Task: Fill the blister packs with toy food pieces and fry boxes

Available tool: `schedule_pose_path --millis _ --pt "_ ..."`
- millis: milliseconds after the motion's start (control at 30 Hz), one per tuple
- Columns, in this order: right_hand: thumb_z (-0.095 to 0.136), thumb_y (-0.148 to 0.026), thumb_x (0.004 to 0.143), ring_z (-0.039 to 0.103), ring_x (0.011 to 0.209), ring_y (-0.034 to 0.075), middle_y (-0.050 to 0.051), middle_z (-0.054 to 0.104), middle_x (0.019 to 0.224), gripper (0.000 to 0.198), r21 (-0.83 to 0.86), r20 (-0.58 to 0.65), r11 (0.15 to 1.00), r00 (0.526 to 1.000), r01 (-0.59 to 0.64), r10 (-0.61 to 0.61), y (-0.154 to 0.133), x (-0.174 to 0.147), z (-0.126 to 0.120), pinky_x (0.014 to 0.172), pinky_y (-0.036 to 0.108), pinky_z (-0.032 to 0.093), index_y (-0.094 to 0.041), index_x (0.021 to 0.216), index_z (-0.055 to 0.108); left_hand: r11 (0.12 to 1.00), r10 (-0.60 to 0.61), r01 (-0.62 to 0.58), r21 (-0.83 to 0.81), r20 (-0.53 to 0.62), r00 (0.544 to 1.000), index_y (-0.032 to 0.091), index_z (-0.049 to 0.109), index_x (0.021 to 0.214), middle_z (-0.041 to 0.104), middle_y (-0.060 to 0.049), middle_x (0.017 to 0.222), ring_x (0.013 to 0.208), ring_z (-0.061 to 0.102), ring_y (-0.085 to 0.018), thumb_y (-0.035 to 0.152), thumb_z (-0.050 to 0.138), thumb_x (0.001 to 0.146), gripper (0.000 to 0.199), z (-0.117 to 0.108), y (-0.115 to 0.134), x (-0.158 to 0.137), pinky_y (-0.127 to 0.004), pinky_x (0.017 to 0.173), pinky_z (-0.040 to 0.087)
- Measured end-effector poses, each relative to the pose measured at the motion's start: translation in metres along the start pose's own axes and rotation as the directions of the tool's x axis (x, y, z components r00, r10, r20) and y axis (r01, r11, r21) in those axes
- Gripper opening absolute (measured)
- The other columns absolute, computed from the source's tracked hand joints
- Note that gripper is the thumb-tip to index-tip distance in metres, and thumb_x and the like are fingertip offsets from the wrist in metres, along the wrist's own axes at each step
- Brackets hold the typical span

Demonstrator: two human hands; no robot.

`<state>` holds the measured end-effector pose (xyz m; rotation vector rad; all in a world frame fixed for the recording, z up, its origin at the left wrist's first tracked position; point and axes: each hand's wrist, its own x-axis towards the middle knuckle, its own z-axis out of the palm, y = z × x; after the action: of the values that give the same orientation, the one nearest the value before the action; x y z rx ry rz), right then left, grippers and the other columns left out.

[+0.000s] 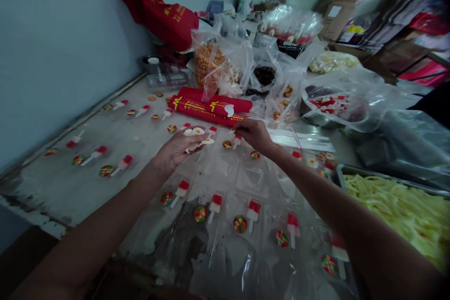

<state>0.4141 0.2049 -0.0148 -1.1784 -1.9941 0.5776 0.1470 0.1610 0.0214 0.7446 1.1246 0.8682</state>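
In my left hand (181, 146) lie several small fried-egg-shaped pieces (198, 131), white with orange-yellow centres, held in a loose stack by the fingers. My right hand (253, 132) is pinched just above the far row of pieces; whatever is between its fingertips is too small and blurred to name. Beside it are a round red-green-yellow disc (227, 144) and a red-and-white popsicle-shaped piece (236, 140). Clear plastic bags (251, 176) lie under and in front of both hands. Nearer to me runs another row of such pairs, including a popsicle-shaped piece (253, 211) and a disc (240, 224).
Red packages (211, 107) with yellow print lie beyond my hands. Clear bags of orange snacks (207, 63) and red-white pieces (328, 103) stand behind. At right sits a metal tray (340, 173) of pale yellow strips (393, 201). A wall (63, 33) borders the table on the left.
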Motion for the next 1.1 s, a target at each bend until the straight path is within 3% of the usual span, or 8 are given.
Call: schedule_pose_path --millis 133,333,567,667,767,900,1000,1100 --pt "0.060 -0.014 0.090 0.070 0.084 0.018 0.005 0.078 0.094 0.021 -0.251 0.209 0.929 0.952 0.271 -0.222 0.015 0.021 0.008 0.076 0.027 0.045 -0.020 0.096 0.079 0.999 0.034 -0.036 -0.024 -0.067 0.997 0.019 0.069 0.096 0.075 -0.004 0.096 0.079 0.071 -0.015 0.013 0.089 0.064 0.038 -0.011 0.007 0.018 -0.023 0.066 0.059" --pt "0.057 0.000 0.084 0.069 0.099 0.020 0.003 0.078 0.107 0.038 -0.338 0.370 0.861 0.895 0.379 -0.249 0.021 0.031 0.012 0.080 0.028 0.045 -0.024 0.103 0.080 0.992 0.127 -0.129 -0.004 -0.122 0.984 0.018 0.066 0.095 0.070 0.000 0.088 0.070 0.068 -0.014 0.013 0.092 0.058 0.046 0.003 0.006 0.042 -0.026 0.063 0.058" --pt "0.075 -0.029 0.087 0.070 0.083 0.017 0.004 0.078 0.099 0.040 -0.036 0.126 0.977 0.971 0.210 -0.204 -0.018 0.019 0.012 0.075 0.027 0.051 -0.025 0.126 0.073 0.995 0.089 -0.092 -0.025 -0.098 0.991 0.018 0.065 0.093 0.072 -0.001 0.089 0.072 0.068 -0.014 0.011 0.090 0.060 0.042 0.011 0.010 0.034 -0.026 0.066 0.057" --pt "0.072 -0.031 0.088 0.069 0.087 0.017 0.005 0.076 0.102 0.025 0.088 0.112 0.962 0.958 0.257 -0.266 -0.045 0.027 0.025 0.078 0.028 0.052 -0.024 0.111 0.078 0.996 0.051 -0.051 -0.078 -0.004 0.999 0.016 0.068 0.090 0.073 -0.002 0.090 0.076 0.069 -0.014 0.008 0.086 0.067 0.030 0.008 0.016 0.028 -0.024 0.069 0.057" --pt "0.066 -0.030 0.092 0.067 0.077 0.016 0.004 0.076 0.089 0.019 0.142 0.059 0.980 0.987 0.139 -0.149 -0.057 0.046 0.035 0.070 0.026 0.051 -0.019 0.100 0.079 0.992 0.016 -0.020 -0.124 -0.030 0.999 0.017 0.070 0.090 0.074 -0.002 0.091 0.076 0.069 -0.013 0.010 0.078 0.076 0.017 -0.005 0.026 0.022 -0.024 0.070 0.057" --pt "0.066 -0.021 0.090 0.067 0.078 0.020 0.008 0.075 0.087 0.015 -0.257 0.097 0.964 0.994 0.063 -0.039 -0.057 0.068 0.044 0.069 0.029 0.049 -0.012 0.095 0.077 0.988 0.013 -0.047 -0.144 -0.226 0.974 0.017 0.068 0.091 0.072 -0.003 0.084 0.069 0.068 -0.013 0.016 0.069 0.085 0.006 -0.037 0.038 0.016 -0.024 0.064 0.057" --pt "0.057 -0.008 0.090 0.065 0.094 0.026 0.015 0.073 0.099 0.020 -0.625 0.322 0.738 0.945 0.254 -0.053 -0.062 0.069 0.059 0.075 0.033 0.047 -0.010 0.094 0.076 0.999 0.051 -0.052 0.003 -0.242 0.969 0.016 0.069 0.098 0.073 -0.004 0.082 0.064 0.067 -0.012 0.016 0.067 0.085 0.013 -0.060 0.037 0.013 -0.020 0.056 0.053" --pt "0.047 -0.004 0.092 0.060 0.103 0.031 0.020 0.069 0.107 0.030 -0.725 0.454 0.586 0.891 0.362 0.011 -0.069 0.064 0.077 0.074 0.035 0.047 -0.008 0.103 0.074 0.993 0.051 -0.031 0.115 -0.177 0.983 0.015 0.069 0.097 0.075 -0.007 0.081 0.060 0.065 -0.012 0.017 0.067 0.085 0.012 -0.070 0.030 0.012 -0.018 0.051 0.048"
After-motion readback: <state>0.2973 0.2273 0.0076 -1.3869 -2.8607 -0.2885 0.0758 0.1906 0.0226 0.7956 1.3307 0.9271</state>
